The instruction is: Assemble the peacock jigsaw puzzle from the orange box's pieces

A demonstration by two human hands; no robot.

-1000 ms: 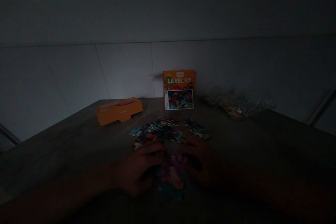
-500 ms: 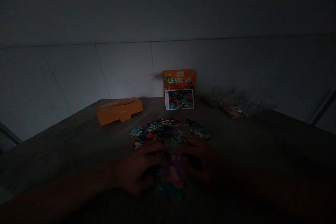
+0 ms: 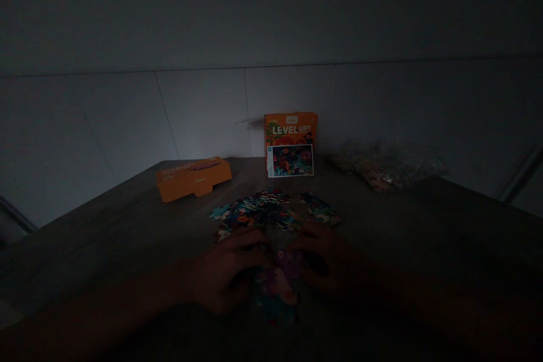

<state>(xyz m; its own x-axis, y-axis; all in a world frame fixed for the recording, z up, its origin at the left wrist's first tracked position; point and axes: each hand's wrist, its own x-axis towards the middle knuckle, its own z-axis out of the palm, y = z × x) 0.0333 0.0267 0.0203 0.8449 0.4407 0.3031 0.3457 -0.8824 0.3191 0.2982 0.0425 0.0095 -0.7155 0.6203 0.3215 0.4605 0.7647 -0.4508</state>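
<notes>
In dim light, a small patch of joined jigsaw puzzle pieces [image 3: 278,285], purple above and teal below, lies on the table between my hands. My left hand [image 3: 227,268] curls at its left side, with the fingertips on the upper left edge. Opposite it, my right hand [image 3: 322,254] bends its fingers against the upper right edge. The dark hides exactly which piece each fingertip presses. Just beyond my fingers is a heap of loose puzzle pieces [image 3: 258,209], with a smaller group of puzzle pieces [image 3: 320,209] to its right.
An orange puzzle box [image 3: 291,124] stands against the white wall, with a picture card [image 3: 292,160] leaning on its front. An orange cardboard piece [image 3: 193,178] lies at the back left. Clear plastic bags [image 3: 386,167] with contents sit at the back right of the grey table [image 3: 127,226].
Almost nothing differs. Both hands keep their places at the joined pieces, and the view has shifted very slightly.
</notes>
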